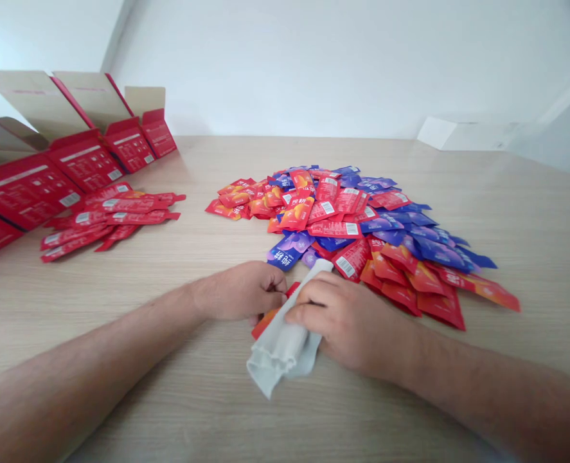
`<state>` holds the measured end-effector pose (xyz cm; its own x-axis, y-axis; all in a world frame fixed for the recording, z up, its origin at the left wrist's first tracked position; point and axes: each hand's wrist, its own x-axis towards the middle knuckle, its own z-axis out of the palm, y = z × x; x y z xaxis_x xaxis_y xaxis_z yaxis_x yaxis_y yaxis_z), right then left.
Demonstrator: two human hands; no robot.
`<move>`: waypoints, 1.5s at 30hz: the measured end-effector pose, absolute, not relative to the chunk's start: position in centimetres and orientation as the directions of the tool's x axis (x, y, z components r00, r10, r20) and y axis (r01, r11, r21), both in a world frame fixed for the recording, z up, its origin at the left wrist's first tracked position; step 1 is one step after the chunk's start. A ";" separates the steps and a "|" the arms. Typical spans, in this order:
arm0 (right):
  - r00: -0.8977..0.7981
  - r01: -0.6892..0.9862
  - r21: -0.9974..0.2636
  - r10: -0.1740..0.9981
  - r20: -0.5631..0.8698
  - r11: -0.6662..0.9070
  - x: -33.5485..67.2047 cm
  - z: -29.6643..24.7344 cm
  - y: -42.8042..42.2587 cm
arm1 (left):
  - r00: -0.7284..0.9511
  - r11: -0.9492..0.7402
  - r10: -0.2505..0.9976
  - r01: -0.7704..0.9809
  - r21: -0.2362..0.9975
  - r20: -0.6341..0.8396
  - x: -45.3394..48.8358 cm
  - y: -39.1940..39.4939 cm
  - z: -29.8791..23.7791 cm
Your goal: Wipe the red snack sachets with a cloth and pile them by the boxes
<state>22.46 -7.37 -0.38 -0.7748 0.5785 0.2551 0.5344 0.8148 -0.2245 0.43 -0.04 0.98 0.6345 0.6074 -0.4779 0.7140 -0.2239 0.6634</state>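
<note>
My right hand (347, 318) is closed on a folded white cloth (285, 347), which lies partly over a red and orange sachet (265, 321). On the cloth's left side, my left hand (246, 290) pinches the sachet's edge between thumb and fingers. Much of this sachet is hidden under the cloth and my right hand. Just beyond both hands spreads a heap of sachets (333, 212), some red and orange, others blue and purple. A blue sachet (289, 249) from this heap lies closest to my left hand.
Several red cartons (87, 161) with raised flaps stand in a row at the left. In front of them is a smaller pile of red sachets (106, 218). A white object (463, 134) sits at the back right, by the wall, on the wooden table (193, 399).
</note>
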 end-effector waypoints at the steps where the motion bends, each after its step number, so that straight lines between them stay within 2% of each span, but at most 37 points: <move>1: -0.755 0.558 -0.229 0.603 0.258 0.798 22.5 -0.4 -7.4 | 0.636 -0.216 0.603 0.711 0.669 -0.482 0.4 -0.1 1.0; 7: -0.820 0.466 -0.207 0.508 0.265 0.860 22.4 -0.5 -7.4 | 0.651 -0.253 0.604 0.704 0.663 -0.460 0.3 0.2 0.9; 11: -0.748 0.561 -0.232 0.607 0.268 0.795 22.5 -0.4 -7.3 | 0.646 -0.217 0.595 0.702 0.678 -0.479 0.4 0.0 0.9; 16: -0.824 0.450 -0.213 0.495 0.275 0.867 22.4 -0.4 -7.4 | 0.650 -0.258 0.610 0.704 0.662 -0.454 0.4 0.2 1.0; 21: -0.737 0.563 -0.250 0.615 0.280 0.788 22.6 -0.6 -7.3 | 0.643 -0.223 0.596 0.708 0.670 -0.481 0.4 0.0 0.9; 26: -0.820 0.452 -0.219 0.499 0.279 0.865 22.3 -0.5 -7.5 | 0.654 -0.259 0.608 0.699 0.666 -0.450 0.3 0.2 1.0; 31: -0.745 0.559 -0.249 0.611 0.267 0.791 22.6 -0.4 -7.3 | 0.646 -0.208 0.593 0.700 0.683 -0.481 0.3 0.0 0.9; 36: -0.824 0.458 -0.227 0.506 0.255 0.860 22.5 -0.3 -7.4 | 0.648 -0.255 0.605 0.709 0.658 -0.463 0.3 0.2 1.0; 41: -0.750 0.563 -0.239 0.611 0.255 0.791 22.5 -0.3 -7.2 | 0.649 -0.215 0.590 0.700 0.681 -0.481 0.2 0.1 0.9; 45: -0.820 0.475 -0.217 0.518 0.242 0.853 22.5 -0.2 -7.2 | 0.643 -0.244 0.607 0.709 0.661 -0.466 0.3 0.1 0.9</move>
